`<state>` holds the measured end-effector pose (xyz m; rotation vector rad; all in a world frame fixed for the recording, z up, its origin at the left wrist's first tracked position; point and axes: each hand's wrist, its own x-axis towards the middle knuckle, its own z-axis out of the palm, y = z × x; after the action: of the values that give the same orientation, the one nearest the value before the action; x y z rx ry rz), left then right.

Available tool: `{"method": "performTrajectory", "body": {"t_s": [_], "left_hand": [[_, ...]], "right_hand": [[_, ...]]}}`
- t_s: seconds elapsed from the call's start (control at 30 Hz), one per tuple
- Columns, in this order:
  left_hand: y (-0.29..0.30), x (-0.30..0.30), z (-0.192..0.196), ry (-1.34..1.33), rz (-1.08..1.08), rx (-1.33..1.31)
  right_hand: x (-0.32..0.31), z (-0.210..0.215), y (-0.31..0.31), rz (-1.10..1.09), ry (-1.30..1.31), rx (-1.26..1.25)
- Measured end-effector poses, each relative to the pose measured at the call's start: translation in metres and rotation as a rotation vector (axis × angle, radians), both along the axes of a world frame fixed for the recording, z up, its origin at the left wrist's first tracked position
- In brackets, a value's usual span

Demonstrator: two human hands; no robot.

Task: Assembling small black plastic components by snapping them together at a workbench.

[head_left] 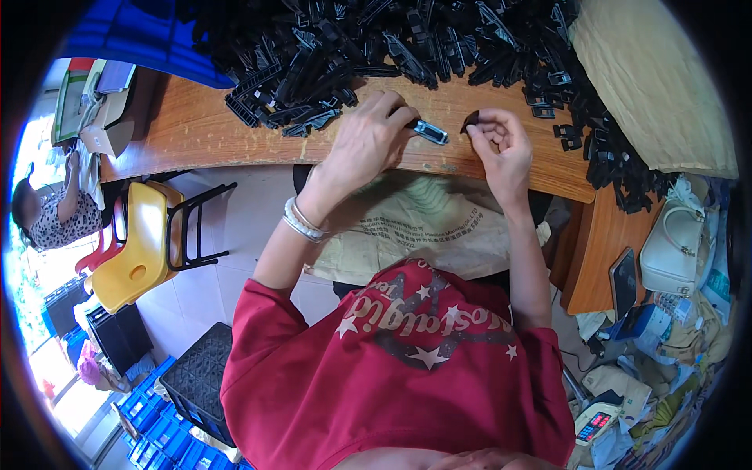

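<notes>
Over the front part of the wooden table [188,129], my left hand [368,137] is closed around one end of a narrow black plastic part [429,131], whose glossy free end points right. A short gap to the right, my right hand [503,145] pinches a small dark curved piece [470,121] between thumb and fingers. The two pieces are apart. Just beyond my hands lies a big heap of similar black plastic parts [329,55], with a few loose ones near my left hand. Smaller black clips [568,135] are scattered to the right of my right hand.
A pale sack [654,86] lies at the right, a blue container [149,35] at the far left. Sacking [415,227] covers my lap. A yellow chair [137,243] and another person [59,207] are left; a white handbag [675,249] and phone [623,282] are right.
</notes>
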<state>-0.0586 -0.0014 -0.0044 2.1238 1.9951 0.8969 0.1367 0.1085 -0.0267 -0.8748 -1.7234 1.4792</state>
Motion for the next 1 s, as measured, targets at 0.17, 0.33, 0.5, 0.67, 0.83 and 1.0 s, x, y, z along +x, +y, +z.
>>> {"method": "performTrajectory", "body": {"t_s": [0.17,0.33,0.5,0.67,0.83,1.0], "left_hand": [[0.0,0.003,-0.007,-0.244,0.03,0.02],[0.0,0.003,-0.005,-0.314,0.052,-0.038],[0.0,0.002,-0.007,-0.287,0.008,-0.018],[0.004,0.001,-0.016,-0.342,-0.025,0.063],[0.007,0.004,-0.016,-0.344,-0.067,0.069],[0.01,0.0,-0.004,-0.306,-0.097,0.052]], "right_hand": [[0.012,0.007,-0.002,-0.078,-0.191,0.42],[0.021,0.017,0.002,0.033,-0.296,0.42],[0.009,0.015,0.002,0.157,-0.216,0.347],[0.008,0.014,0.012,0.206,-0.26,0.501],[-0.005,0.014,0.01,0.282,-0.226,0.489],[0.019,0.015,0.01,0.34,-0.223,0.436]]}}
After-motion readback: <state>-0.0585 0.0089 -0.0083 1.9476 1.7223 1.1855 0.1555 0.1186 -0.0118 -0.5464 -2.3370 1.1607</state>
